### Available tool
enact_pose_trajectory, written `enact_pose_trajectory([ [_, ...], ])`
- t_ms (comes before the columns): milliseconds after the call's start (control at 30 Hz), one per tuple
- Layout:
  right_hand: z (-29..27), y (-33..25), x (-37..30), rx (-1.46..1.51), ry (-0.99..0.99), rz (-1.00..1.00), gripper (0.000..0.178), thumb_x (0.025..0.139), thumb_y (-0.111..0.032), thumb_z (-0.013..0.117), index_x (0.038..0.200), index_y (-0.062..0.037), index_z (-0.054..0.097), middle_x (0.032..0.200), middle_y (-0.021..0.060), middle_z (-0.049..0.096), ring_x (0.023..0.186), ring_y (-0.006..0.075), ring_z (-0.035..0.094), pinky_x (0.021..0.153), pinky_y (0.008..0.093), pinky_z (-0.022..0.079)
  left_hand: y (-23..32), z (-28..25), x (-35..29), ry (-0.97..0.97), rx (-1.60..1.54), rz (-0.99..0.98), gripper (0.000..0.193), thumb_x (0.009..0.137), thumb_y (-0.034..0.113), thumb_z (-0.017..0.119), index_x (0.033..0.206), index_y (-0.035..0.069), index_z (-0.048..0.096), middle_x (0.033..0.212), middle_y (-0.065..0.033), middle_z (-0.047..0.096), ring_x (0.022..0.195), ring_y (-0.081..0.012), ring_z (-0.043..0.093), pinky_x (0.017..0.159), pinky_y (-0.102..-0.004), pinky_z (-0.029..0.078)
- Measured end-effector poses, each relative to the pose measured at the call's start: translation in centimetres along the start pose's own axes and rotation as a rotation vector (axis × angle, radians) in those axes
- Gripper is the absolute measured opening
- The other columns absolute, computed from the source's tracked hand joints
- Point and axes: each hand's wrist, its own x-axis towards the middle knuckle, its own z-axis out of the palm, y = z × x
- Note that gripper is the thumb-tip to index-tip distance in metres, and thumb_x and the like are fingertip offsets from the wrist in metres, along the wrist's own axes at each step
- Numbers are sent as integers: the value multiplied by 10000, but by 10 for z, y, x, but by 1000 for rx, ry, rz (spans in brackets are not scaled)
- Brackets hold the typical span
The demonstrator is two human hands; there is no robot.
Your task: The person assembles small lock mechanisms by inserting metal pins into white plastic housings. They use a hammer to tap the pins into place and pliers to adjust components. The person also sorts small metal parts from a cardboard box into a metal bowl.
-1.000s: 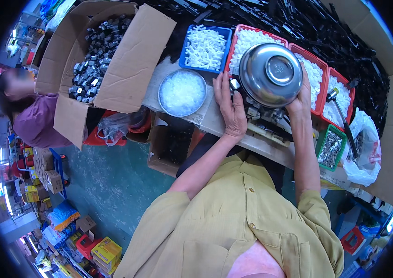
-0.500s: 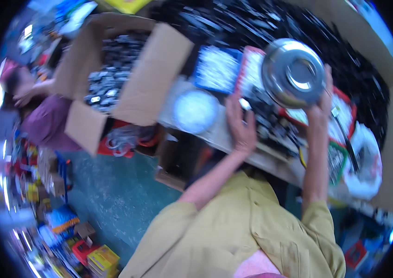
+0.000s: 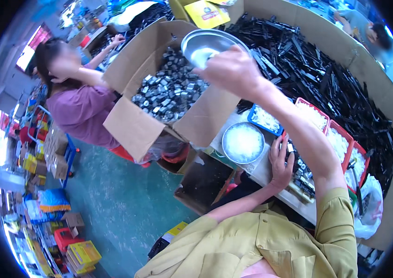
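Observation:
My right hand (image 3: 231,70) grips the rim of a shiny steel bowl (image 3: 206,47) and holds it tilted over an open cardboard box (image 3: 134,127) filled with small dark metal parts (image 3: 171,90). My left hand (image 3: 282,161) rests flat on the worktable edge, fingers apart, beside a round bowl of white pieces (image 3: 243,142) and a small heap of dark parts (image 3: 302,173). Both sleeves are mustard yellow.
A blue tray (image 3: 265,120) and red trays (image 3: 340,143) of white pieces line the table. Behind them lies a big pile of black plastic strips (image 3: 326,74). A person in a purple top (image 3: 83,113) sits at the left. Coloured boxes (image 3: 73,250) stand on the green floor.
My right hand has swung the steel bowl from above the red trays leftward to over the cardboard box. My left hand has let go of the bowl and dropped to the table.

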Motion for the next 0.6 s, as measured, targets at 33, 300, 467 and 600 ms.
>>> enact_pose_trajectory([
  [33,17,8,-12,-3,-11,-84,89,773,-224,682,791,-164,619,669,-43,608,672,154,648,677,323,455,1,3,0,-25,5,13,558,977,260,516,1471,26,397,1485,-184,364,1374,-349,324,1142,-482,189],
  [300,92,9,-26,181,-541,58,376,878,-469,644,959,-106,588,822,55,629,903,244,645,781,418,464,-8,-7,2,-39,-42,5,547,982,212,493,1469,-12,380,1508,-234,309,1399,-384,299,1147,-488,176],
  [467,12,-3,-41,99,-312,138,358,883,-407,684,1027,-85,624,998,82,622,1033,260,614,921,430,477,-1,-10,5,-59,-70,3,497,1009,181,441,1462,-17,381,1498,-242,302,1362,-378,347,1145,-453,221],
  [600,-89,-15,-115,101,-380,382,411,900,-425,674,1158,-107,647,1080,105,656,1089,284,611,882,404,502,-2,-18,8,-76,-113,14,451,1053,196,375,1450,-19,379,1478,-221,310,1347,-329,370,1126,-404,278],
])
